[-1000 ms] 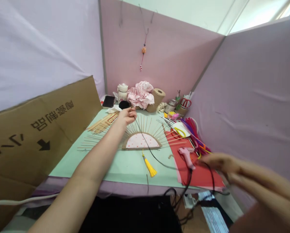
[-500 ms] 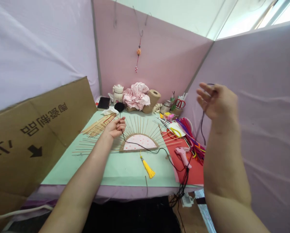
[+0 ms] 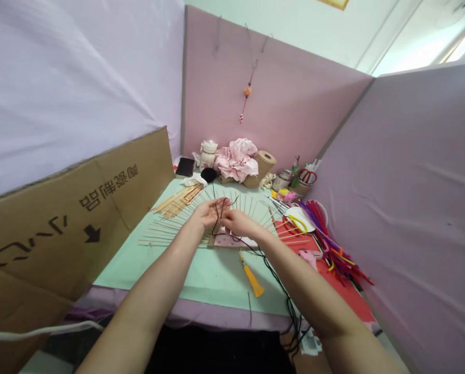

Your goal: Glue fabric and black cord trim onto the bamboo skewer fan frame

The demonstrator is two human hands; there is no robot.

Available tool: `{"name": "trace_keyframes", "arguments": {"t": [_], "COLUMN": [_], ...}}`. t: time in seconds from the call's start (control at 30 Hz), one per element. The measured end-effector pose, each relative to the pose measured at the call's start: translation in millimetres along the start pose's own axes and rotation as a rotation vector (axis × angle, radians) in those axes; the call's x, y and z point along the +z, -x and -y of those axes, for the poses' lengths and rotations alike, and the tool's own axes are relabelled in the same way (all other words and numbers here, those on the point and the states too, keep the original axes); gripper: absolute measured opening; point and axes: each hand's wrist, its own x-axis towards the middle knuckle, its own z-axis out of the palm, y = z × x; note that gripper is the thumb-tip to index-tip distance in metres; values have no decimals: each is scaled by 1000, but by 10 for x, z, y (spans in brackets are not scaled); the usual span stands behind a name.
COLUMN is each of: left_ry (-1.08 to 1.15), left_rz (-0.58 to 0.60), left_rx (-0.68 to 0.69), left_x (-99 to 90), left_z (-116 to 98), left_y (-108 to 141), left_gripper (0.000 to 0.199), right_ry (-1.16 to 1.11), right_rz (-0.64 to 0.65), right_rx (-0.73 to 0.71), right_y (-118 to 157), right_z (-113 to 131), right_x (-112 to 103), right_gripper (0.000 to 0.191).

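Left hand [image 3: 211, 212] half open, black cord [image 3: 269, 266] across fingers. Right hand [image 3: 236, 222] curled beside it, grip unclear. Fan [image 3: 232, 240] below.

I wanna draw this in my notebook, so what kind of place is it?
Probably a little craft corner: there's a pink glue gun, a bunch of colorful fuzzy stems, and a yellow tassel on the table.

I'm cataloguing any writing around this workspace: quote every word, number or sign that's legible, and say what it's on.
"陶瓷制品", on the cardboard, running right to left
"小心", larger, same cardboard
A black arrow, same cardboard
A further mark at the left edge is cut off, unreadable
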Motion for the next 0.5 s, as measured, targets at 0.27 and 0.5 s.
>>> {"name": "trace_keyframes", "arguments": {"t": [0.27,0.5], "left_ry": [3,-54], "left_rz": [34,63], "left_rx": [-22,67], "left_x": [-14,63], "left_z": [6,30], "left_y": [35,78], "left_gripper": [20,22], "right_ry": [-164,-581], "right_rz": [-134,-45], "right_rx": [94,229], "right_y": [24,-651], "right_z": [-254,-138], "right_x": [-129,-184], "right_gripper": [29,49]}}
